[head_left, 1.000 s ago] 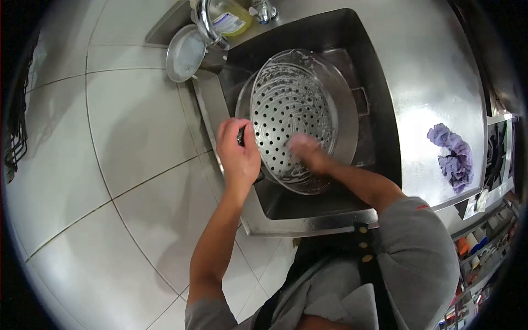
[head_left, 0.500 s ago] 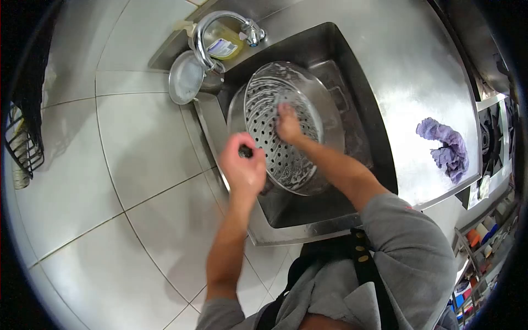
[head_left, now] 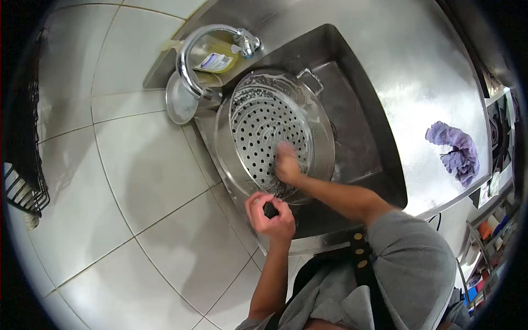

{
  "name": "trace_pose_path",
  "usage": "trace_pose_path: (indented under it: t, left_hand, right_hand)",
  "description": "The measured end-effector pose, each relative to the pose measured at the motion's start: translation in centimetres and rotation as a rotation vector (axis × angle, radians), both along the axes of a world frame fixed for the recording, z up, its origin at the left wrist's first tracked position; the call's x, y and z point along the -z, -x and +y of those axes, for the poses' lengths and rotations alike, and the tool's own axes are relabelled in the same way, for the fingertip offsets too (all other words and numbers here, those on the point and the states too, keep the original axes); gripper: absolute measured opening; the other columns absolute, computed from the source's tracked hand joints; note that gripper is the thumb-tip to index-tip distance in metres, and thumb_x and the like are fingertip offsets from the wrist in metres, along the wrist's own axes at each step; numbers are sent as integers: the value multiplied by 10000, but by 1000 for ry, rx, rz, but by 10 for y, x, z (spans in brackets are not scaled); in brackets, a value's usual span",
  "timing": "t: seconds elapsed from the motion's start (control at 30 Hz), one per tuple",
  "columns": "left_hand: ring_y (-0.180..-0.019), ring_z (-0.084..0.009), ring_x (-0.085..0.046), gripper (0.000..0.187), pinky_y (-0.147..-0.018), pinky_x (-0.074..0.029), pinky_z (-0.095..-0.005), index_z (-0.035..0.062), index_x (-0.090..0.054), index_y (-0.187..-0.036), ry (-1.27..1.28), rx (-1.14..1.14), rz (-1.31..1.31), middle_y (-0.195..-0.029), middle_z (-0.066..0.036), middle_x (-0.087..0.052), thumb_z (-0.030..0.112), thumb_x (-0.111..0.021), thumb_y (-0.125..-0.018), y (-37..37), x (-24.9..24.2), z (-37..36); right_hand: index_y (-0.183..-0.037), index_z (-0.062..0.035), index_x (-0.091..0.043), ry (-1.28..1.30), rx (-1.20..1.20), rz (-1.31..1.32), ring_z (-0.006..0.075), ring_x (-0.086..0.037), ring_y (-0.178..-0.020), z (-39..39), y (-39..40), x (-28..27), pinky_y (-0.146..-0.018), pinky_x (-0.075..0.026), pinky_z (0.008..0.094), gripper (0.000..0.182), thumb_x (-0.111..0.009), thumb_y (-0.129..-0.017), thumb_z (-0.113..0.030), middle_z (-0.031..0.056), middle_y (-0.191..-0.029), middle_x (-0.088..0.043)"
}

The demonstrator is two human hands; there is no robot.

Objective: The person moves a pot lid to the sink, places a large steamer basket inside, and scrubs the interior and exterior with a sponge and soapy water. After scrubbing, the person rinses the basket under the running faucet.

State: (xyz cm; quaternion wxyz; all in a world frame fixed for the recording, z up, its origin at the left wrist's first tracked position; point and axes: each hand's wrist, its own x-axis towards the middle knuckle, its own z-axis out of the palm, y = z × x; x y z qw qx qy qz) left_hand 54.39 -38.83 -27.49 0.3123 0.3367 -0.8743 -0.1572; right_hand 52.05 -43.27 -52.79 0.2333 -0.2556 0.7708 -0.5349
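Observation:
A round metal steamer pan [head_left: 256,129] with a perforated bottom leans in the sink, its inside streaked with white suds. My right hand [head_left: 287,165] presses inside it on the holed bottom, curled and blurred by motion; whatever it holds is hidden. Closed around the pan's near edge is my left hand [head_left: 275,217], with a dark patch showing inside the curled fingers. A wire loop handle [head_left: 312,81] sticks out on the pan's far side. Beneath or around it shows a wider metal rim [head_left: 223,151], perhaps of another vessel.
The steel sink [head_left: 357,132] has a curved chrome faucet [head_left: 187,58] at its far left corner. Beside that stand a bottle of yellow liquid [head_left: 217,59] and a small pale bowl [head_left: 181,102]. A crumpled purple cloth [head_left: 456,148] lies on the right counter.
My left hand has moved down and right in view, and my right hand lower inside the pan. The pan has turned, bringing its far loop handle into sight.

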Motion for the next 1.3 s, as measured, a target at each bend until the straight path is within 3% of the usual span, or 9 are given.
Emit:
trace_pose_path:
  t: [0.13,0.27,0.37,0.47,0.6,0.67,0.8,0.93,1.3]
  left_hand:
    - [-767,-306,-554,196,-698,-455,-382,9,-555,-833,-27,-53,-10,-827,-153,-559,-73,-554,-656,0,4,5]
    - [-757,-300,-555,199,-692,-455,-376,10,-554,-837,-48,-56,-21,-828,-155,-558,-74,-558,-657,-4,4,1]
    - [-743,-287,-556,206,-682,-455,-367,10,-550,-843,-151,-61,56,-829,-151,-555,-77,-557,-656,-11,10,5]
    - [-723,-270,-554,199,-671,-454,-359,12,-547,-839,-251,-127,113,-812,-141,-554,-75,-554,-660,-7,11,4]
    - [-709,-261,-550,178,-665,-450,-353,16,-541,-823,-112,-24,25,-770,-123,-551,-76,-547,-670,-3,4,-1]
    - [-721,-263,-551,174,-669,-450,-355,16,-541,-820,-144,-53,59,-770,-117,-554,-70,-547,-670,0,8,0]
    - [-752,-262,-554,154,-676,-449,-365,20,-540,-812,-163,-106,61,-758,-100,-559,-56,-543,-679,-5,9,1]
    - [-703,-218,-561,165,-617,-489,-322,3,-529,-852,-208,-2,41,-836,-128,-526,-73,-515,-706,-11,8,-3]
    - [-620,-180,-574,165,-557,-511,-283,-9,-518,-880,-168,22,9,-881,-149,-501,-89,-501,-736,-10,6,0]
  right_hand:
    - [-1394,1,-334,209,-83,314,387,-290,-1340,-70,88,13,-1123,-196,451,657,-483,-755,-32,268,-1410,-338]
    - [-1334,0,-425,-260,424,-144,427,-436,-1207,-7,1,93,-1051,-327,424,597,-487,-741,-44,259,-1344,-427]
    - [-1308,50,-430,210,21,247,418,-442,-1205,3,9,20,-1048,-335,419,574,-471,-747,-68,246,-1342,-441]
    - [-1324,45,-423,198,-70,-116,393,-354,-1303,-56,82,55,-1090,-279,437,587,-460,-749,-65,246,-1375,-411]
    - [-1313,36,-452,-241,367,-209,374,-316,-1334,0,-3,71,-1111,-234,452,568,-455,-750,-38,237,-1376,-418]
    - [-1338,41,-415,44,-41,144,386,-317,-1328,2,-19,52,-1113,-222,457,571,-421,-771,-24,253,-1381,-400]
    - [-1361,29,-374,155,-17,210,378,-329,-1320,-57,80,68,-1111,-221,449,572,-406,-790,17,256,-1396,-368]
    - [-1350,-2,-401,-285,286,5,406,-351,-1296,-16,36,54,-1098,-238,480,521,-413,-830,-36,259,-1368,-404]
    - [-1354,37,-384,-66,94,44,408,-340,-1310,-6,81,107,-1116,-230,447,560,-356,-795,27,266,-1382,-395]
